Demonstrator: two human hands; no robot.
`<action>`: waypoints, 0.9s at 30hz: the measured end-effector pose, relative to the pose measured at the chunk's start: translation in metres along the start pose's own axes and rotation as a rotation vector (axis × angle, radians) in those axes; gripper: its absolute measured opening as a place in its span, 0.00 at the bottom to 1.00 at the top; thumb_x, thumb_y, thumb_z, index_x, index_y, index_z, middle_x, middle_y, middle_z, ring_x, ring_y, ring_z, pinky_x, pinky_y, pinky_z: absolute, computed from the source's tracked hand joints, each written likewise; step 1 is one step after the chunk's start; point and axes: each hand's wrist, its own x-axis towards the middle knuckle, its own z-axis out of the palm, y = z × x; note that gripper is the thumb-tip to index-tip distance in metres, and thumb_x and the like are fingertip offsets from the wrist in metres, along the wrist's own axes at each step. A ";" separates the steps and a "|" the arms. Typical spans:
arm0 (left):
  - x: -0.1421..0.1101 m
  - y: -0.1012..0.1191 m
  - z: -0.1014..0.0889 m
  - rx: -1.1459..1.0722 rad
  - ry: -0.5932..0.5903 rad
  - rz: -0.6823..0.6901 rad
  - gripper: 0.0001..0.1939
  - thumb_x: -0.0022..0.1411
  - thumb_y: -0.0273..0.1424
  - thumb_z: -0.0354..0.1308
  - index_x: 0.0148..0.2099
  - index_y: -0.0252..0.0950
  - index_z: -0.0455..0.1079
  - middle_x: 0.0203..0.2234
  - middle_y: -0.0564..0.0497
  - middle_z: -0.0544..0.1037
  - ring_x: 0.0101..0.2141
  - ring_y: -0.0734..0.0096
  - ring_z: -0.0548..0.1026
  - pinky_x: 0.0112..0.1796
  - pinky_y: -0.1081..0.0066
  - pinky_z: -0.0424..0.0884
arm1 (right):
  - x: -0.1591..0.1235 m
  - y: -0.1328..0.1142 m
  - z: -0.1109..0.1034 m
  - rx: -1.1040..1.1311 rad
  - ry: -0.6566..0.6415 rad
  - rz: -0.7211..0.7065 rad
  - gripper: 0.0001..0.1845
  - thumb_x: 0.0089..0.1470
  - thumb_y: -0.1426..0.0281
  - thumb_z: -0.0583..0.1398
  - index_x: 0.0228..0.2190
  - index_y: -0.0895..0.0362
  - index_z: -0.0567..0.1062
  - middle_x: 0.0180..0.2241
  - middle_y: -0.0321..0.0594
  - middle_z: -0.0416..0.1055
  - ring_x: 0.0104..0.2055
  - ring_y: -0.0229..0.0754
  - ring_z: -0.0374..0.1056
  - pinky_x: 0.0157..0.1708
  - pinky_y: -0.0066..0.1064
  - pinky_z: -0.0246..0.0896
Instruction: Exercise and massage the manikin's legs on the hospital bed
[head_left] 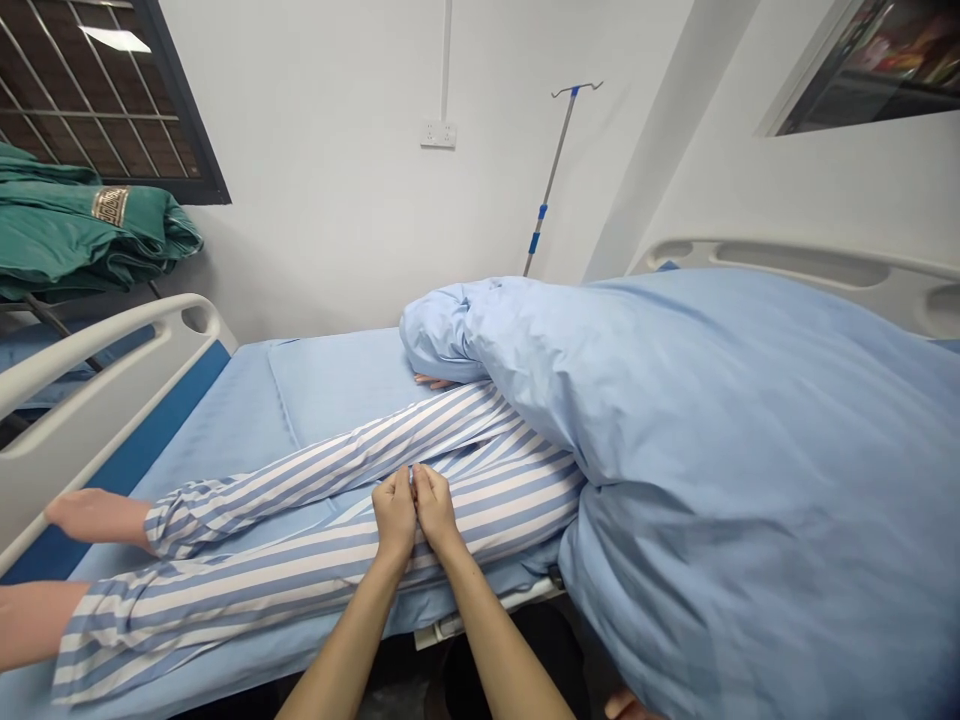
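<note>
My left hand (pixel 394 512) and my right hand (pixel 435 508) are both closed, side by side with knuckles nearly touching. They are over the near thigh of a lying figure in blue-and-white striped trousers (pixel 300 560). Whatever the curled fingers hold, if anything, is hidden from view. A light blue quilt (pixel 712 420) is bunched over the figure's upper body, to the right of my hands. From under its edge a hand (pixel 433 381) of the figure peeks out. Bare, smooth feet (pixel 97 515) extend at the left end.
Light blue sheeting covers the bed (pixel 255 400). A footboard (pixel 112 390) stands at left, a headboard (pixel 802 260) at right. Behind the bed rise an IV pole (pixel 555 170) and a wall with a socket (pixel 438 134). Folded green fabric (pixel 67 230) lies at upper left.
</note>
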 end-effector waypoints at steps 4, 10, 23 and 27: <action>-0.003 -0.004 0.003 0.069 0.023 0.026 0.20 0.56 0.41 0.48 0.17 0.36 0.57 0.13 0.56 0.61 0.19 0.77 0.57 0.22 0.74 0.54 | 0.000 -0.001 0.002 -0.026 0.016 -0.013 0.19 0.57 0.60 0.48 0.19 0.56 0.59 0.19 0.32 0.58 0.23 0.34 0.54 0.24 0.26 0.50; -0.002 -0.011 0.002 0.086 -0.017 0.039 0.21 0.57 0.43 0.47 0.17 0.35 0.58 0.12 0.56 0.62 0.20 0.77 0.57 0.23 0.74 0.54 | 0.003 -0.015 -0.007 -0.290 -0.018 -0.072 0.20 0.58 0.62 0.47 0.19 0.56 0.62 0.17 0.33 0.61 0.22 0.35 0.55 0.24 0.27 0.46; -0.002 0.012 0.030 0.020 -0.069 0.039 0.19 0.56 0.39 0.49 0.17 0.37 0.52 0.12 0.58 0.55 0.19 0.79 0.54 0.22 0.74 0.52 | 0.003 0.005 -0.026 -0.055 0.076 -0.023 0.20 0.58 0.59 0.46 0.19 0.55 0.59 0.19 0.32 0.57 0.23 0.35 0.54 0.24 0.26 0.49; -0.003 0.009 0.040 0.034 -0.030 0.029 0.20 0.56 0.38 0.47 0.16 0.37 0.51 0.11 0.58 0.55 0.18 0.79 0.54 0.22 0.74 0.52 | 0.007 0.005 -0.028 0.036 0.118 0.022 0.20 0.57 0.58 0.47 0.18 0.55 0.57 0.18 0.31 0.54 0.22 0.34 0.52 0.23 0.26 0.49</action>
